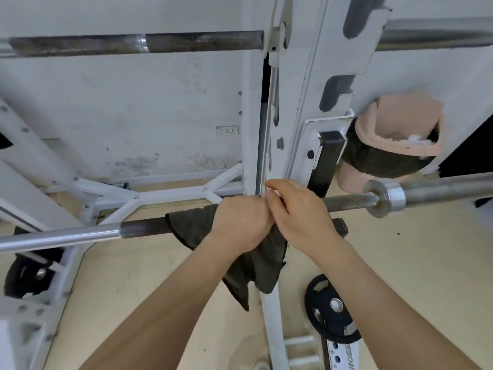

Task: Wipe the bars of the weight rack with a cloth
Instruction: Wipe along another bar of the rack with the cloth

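While the dark cloth (192, 225) is hanging over the lower bar (80, 233), just where it is crossing the rack's white upright (253, 124), the left hand (240, 222) is curling down over cloth and bar together, gripping both. The right hand (298, 214) is sitting tight against it, fingers bent toward the upright; whether they are pinching cloth or steel I cannot tell. A second bar (133, 44) is resting higher up, and a black plate (328, 308) is lying on the floor (160, 276) below

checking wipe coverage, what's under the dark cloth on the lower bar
The lower bar runs under the cloth; the stretch beneath the cloth and the left hand is covered.
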{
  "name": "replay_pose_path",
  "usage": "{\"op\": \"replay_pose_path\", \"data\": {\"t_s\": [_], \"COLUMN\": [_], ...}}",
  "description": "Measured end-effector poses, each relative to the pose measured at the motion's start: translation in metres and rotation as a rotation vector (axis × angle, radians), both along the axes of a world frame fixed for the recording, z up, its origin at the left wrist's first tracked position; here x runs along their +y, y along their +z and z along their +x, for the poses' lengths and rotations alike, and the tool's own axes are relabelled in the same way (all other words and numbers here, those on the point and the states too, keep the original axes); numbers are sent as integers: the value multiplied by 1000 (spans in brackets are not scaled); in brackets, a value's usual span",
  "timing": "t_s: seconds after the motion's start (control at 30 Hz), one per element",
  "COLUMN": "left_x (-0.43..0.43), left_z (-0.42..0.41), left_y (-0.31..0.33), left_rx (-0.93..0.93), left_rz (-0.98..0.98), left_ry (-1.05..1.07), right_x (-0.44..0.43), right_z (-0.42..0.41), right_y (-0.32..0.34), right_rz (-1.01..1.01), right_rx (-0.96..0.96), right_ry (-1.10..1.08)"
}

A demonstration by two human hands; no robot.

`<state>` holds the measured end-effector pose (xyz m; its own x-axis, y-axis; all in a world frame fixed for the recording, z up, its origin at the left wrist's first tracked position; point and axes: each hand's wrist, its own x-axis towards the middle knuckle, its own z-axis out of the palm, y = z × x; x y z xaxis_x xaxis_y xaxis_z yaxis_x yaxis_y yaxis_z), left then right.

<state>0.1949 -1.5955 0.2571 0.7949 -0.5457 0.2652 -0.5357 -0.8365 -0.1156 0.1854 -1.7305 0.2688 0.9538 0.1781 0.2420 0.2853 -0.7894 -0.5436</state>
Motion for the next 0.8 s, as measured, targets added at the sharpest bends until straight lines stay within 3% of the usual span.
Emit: {"op": "replay_pose_path", "data": {"t_s": [0.2, 0.33, 0.4, 0.5, 0.6, 0.73, 0.8], "left_x": [94, 142, 118, 47, 0, 52, 99], "left_z": [-16, -31, -22, -12, -8, -14, -23], "left_y": [-10, -11, -10, -8, -9, -15, -20], "left_rx": [-27, -59, -68, -79, 8, -55, -95], "left_rz": [124, -54, -47, -35, -18, -25, 44], "left_ry": [375, 635, 628, 431, 342, 356, 490], "right_x": [9, 17, 23, 28, 26, 21, 19], "right_z": [3, 5, 11, 26, 30, 22, 23], "right_y": [-1, 4, 12, 18, 6, 1, 2], "right_rz": [-311, -458, -488, -483, -169, -399, -572], "right_rx": [33, 41, 146, 328, 301, 176, 89], "right_ry": [119, 169, 177, 124, -52, 62, 138]}}
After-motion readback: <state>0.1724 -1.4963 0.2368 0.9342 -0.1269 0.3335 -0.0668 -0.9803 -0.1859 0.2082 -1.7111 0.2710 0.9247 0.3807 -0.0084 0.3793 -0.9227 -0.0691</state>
